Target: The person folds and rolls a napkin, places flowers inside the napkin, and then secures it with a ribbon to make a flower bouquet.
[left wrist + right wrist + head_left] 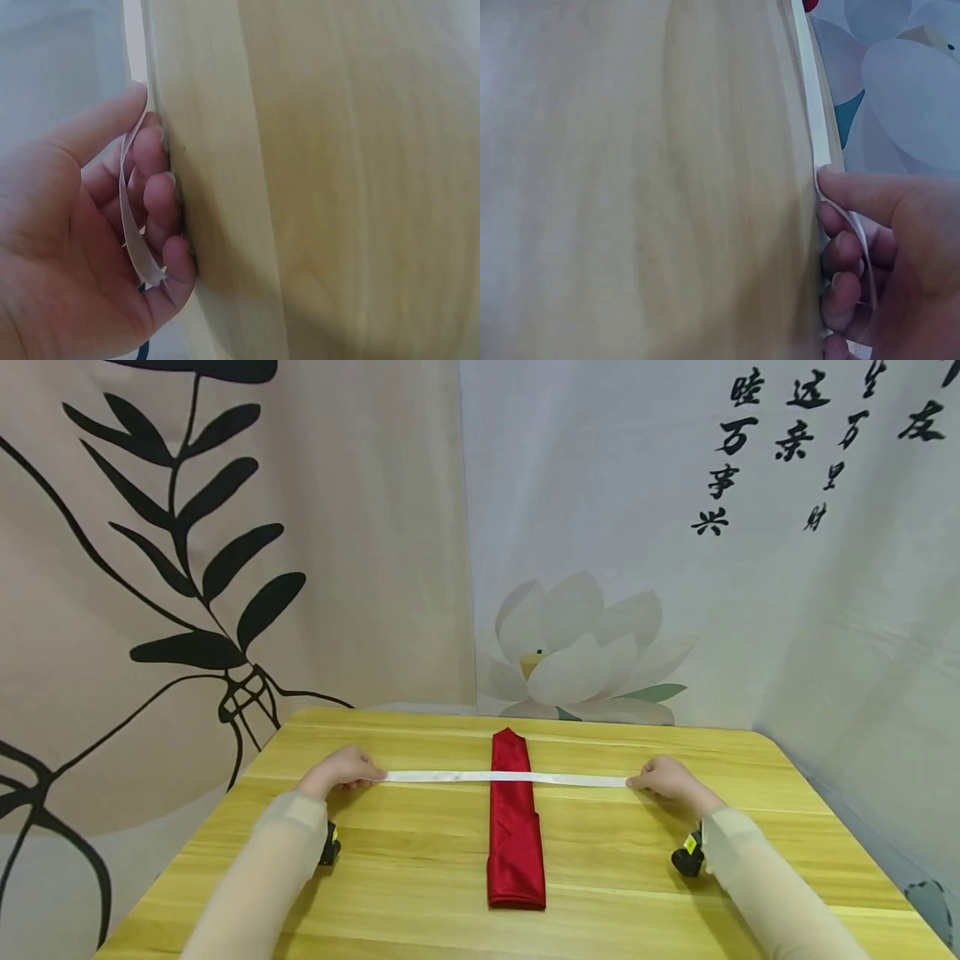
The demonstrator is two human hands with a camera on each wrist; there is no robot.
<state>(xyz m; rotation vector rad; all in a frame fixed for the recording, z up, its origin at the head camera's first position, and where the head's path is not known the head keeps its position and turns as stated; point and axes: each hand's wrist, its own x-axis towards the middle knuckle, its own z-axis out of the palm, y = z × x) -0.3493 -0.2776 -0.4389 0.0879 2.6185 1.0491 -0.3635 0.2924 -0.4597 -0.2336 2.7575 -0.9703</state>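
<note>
A white ribbon (450,776) is stretched straight from side to side across the upper part of a folded red cloth (516,852). The cloth is a long, narrow strip with a pointed far end, lying lengthwise on the table. My left hand (347,770) pinches the ribbon near its left end between thumb and fingers. In the left wrist view a loose tail of ribbon (132,232) hangs inside the curled fingers. Over on the right, my right hand (669,779) pinches the other end, and its short tail (864,247) curves into the palm.
Both hands work over a yellow wood-grain table (420,860) with rounded far corners. A black wrist device (688,856) shows at the right wrist and another (330,843) at the left. Behind the table hangs a printed curtain (375,543) with leaves, a lotus and writing.
</note>
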